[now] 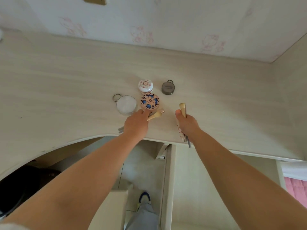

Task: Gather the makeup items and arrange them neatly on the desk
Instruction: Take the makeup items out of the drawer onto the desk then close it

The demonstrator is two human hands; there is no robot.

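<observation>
So we've got both hands near the front edge of the pale wood-grain surface (66,77). Left hand (136,124) fingers curl round a wooden-handled brush (155,115); right hand (187,124) grips another wooden-handled brush (182,109). Four round compacts sit just beyond: white floral (145,85), grey (168,87), clear-lidded (126,104), blue-patterned (149,101). Wide bare room either side.

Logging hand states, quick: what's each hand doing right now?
Left hand: gripping slim makeup sticks on the desk.
Right hand: gripping a wooden-handled makeup tool and other slim items.
</observation>
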